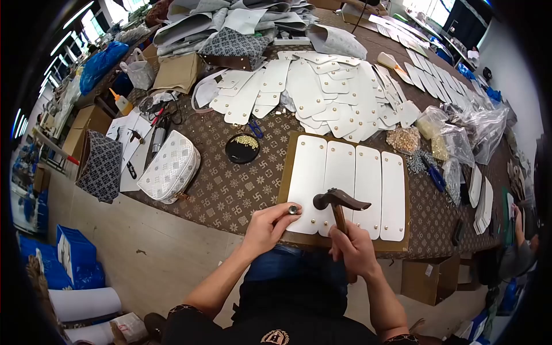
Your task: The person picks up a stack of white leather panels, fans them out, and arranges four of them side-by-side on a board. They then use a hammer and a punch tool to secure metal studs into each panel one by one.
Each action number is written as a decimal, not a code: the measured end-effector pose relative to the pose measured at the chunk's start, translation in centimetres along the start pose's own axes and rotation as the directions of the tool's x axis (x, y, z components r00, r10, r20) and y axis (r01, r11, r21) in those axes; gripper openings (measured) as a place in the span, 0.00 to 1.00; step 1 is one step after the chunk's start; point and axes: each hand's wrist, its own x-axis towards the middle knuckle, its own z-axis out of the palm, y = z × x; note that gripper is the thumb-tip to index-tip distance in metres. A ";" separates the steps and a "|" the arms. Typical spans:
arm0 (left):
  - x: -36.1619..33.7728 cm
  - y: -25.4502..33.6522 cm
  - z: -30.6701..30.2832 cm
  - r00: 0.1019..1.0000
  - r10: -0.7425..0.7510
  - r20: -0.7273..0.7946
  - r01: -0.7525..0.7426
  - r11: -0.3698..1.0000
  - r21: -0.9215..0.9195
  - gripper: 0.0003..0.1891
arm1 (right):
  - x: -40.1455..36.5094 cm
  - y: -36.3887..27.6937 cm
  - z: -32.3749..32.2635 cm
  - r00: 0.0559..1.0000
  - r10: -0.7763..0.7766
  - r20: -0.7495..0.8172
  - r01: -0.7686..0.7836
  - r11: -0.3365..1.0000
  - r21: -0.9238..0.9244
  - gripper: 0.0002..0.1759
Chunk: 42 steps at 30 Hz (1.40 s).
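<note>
My left hand point(266, 229) pinches a short metal punch point(294, 210), held upright over the lower left corner of the leftmost white panel point(305, 178). In my right hand point(355, 248) is a claw hammer point(340, 201), its head raised above the panels. Several long white panels with rounded corners lie side by side on a brown board point(284, 172). Small gold rivets show near their ends. Whether the punch touches a rivet is hidden by my fingers. A black round dish point(242, 150) with small gold pieces stands left of the board.
A big heap of riveted white panels point(345, 95) lies behind the board. A white patterned bag point(168, 167) sits at the table's left edge. Blue-handled pliers point(434, 175) and a bag of rivets point(403, 140) lie to the right. Another person's hand point(518, 223) shows far right.
</note>
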 end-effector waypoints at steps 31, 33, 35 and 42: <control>0.8 0.3 4.0 0.995 -0.018 0.102 0.034 0.986 -0.165 0.10 | -4.2 -6.7 -1.0 0.996 -0.016 -0.088 0.012 0.999 -0.037 0.11; 0.7 0.5 3.9 0.993 0.002 0.119 0.014 0.991 -0.131 0.10 | -6.5 -10.9 -1.6 0.939 -0.283 -0.196 0.293 0.956 0.022 0.11; 0.9 0.4 3.9 0.991 0.027 0.132 -0.013 0.995 -0.102 0.11 | -6.8 -12.2 -1.7 0.711 -0.617 -0.336 0.670 0.740 0.060 0.09; 2.0 1.4 3.5 0.991 -0.057 0.119 0.066 0.995 -0.078 0.10 | -4.0 -6.1 -0.1 0.998 0.004 0.070 0.028 0.896 -0.444 0.12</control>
